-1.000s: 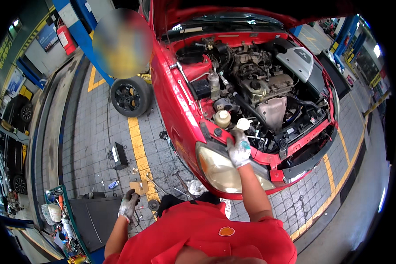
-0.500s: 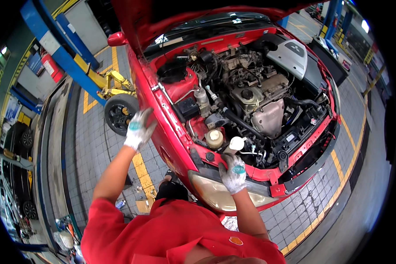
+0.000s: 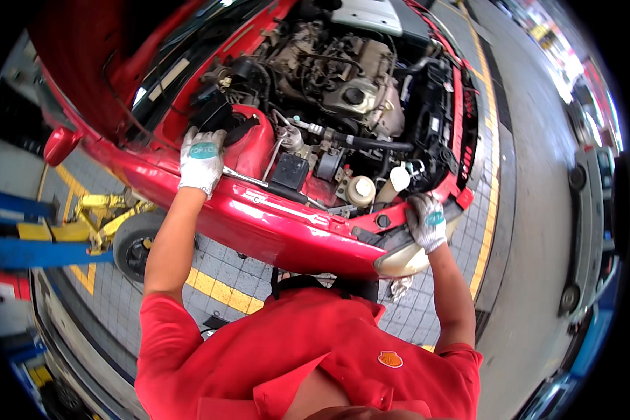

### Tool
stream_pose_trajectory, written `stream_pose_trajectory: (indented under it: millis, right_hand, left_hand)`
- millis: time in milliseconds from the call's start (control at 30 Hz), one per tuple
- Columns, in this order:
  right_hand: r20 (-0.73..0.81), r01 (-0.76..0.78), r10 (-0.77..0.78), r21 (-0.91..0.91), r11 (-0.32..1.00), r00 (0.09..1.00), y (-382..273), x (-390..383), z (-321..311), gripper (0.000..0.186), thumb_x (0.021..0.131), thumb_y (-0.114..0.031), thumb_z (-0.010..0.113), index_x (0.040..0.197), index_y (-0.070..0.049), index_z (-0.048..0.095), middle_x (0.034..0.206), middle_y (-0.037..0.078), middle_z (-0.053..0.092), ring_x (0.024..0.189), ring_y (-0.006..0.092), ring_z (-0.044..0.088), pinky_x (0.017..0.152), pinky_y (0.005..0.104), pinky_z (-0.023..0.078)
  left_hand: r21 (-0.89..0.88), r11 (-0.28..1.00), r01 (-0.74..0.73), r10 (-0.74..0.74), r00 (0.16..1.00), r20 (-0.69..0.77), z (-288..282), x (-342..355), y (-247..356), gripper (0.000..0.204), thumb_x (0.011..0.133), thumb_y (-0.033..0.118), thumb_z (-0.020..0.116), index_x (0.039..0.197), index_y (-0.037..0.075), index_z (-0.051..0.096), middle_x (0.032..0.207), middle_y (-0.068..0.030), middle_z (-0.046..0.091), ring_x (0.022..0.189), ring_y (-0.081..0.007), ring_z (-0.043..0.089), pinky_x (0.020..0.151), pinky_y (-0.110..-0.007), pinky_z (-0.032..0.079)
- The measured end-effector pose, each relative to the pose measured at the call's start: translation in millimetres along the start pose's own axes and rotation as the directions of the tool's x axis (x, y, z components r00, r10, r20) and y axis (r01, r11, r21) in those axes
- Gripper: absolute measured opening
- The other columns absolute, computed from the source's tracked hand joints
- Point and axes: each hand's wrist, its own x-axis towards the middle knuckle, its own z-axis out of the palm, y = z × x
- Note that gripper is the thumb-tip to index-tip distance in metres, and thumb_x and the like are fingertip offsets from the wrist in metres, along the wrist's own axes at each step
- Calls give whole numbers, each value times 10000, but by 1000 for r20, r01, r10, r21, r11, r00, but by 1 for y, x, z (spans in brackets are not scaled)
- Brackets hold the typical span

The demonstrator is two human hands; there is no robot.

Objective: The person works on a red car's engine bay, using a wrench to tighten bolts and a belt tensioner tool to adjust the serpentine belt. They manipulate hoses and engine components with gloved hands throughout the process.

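Note:
A white work glove with a teal patch covers my left hand. It lies on the inner edge of the red fender, its fingers stretched toward a black part beside the strut tower. A metal ratchet wrench rests along the fender edge, one end hidden by that hand. My right hand, gloved alike, lies over the front corner of the engine bay above the headlight, fingers laid forward. Just beyond it are a white-capped filler neck and a round cream reservoir.
The engine fills the bay under the raised red hood. A tyre and a yellow lift arm stand left of the fender. A blue lift post is farther left. Another vehicle is parked at right.
My left hand has come from the air outside the fender onto its inner edge. My right hand remains at the front corner. The whole view has turned and shifted.

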Motion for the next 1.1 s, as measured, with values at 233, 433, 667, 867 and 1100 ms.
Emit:
stream_pose_trajectory:
  millis: [233,433,667,867,1100]
  right_hand:
    - [-294,-312,393,285,906,871,-60,10,-6,296,892,-81,698,1184,-39,674,1119,163,697,1015,345,665,896,431,534]
    - [3,-312,447,720,620,894,-80,95,-21,325,980,-85,638,1292,5,625,1199,145,703,1109,248,680,1004,355,515]
    - [-84,30,15,505,863,996,-74,203,1,531,941,-169,637,1445,-60,508,1316,234,616,1204,405,623,1034,437,504]
    - [146,-124,41,625,771,988,-20,243,29,331,988,-250,629,1238,-37,668,1177,210,703,1116,392,669,957,443,530]
    - [406,-462,280,869,174,870,31,238,57,320,1057,-164,584,1321,14,610,986,-2,636,881,80,534,792,251,478]
  left_hand:
    - [-116,952,-283,264,952,-159,-84,37,15,423,935,196,631,1352,129,607,1167,-115,705,1108,-324,645,1041,-458,460]
    - [-185,895,-406,428,898,104,-87,88,108,476,948,212,625,1414,153,548,1240,-127,700,1168,-311,657,1029,-450,475]
    - [-331,841,-428,523,798,299,-60,147,197,541,923,243,688,1395,67,488,1170,-236,703,1088,-416,680,930,-514,531]
    - [-407,683,-606,687,722,79,-33,193,204,666,869,382,754,1398,35,544,1258,-255,668,1174,-397,653,1068,-446,482]
    - [-372,926,-67,326,641,695,71,260,127,382,950,286,574,1217,59,725,1184,-201,728,1129,-340,683,983,-399,519]
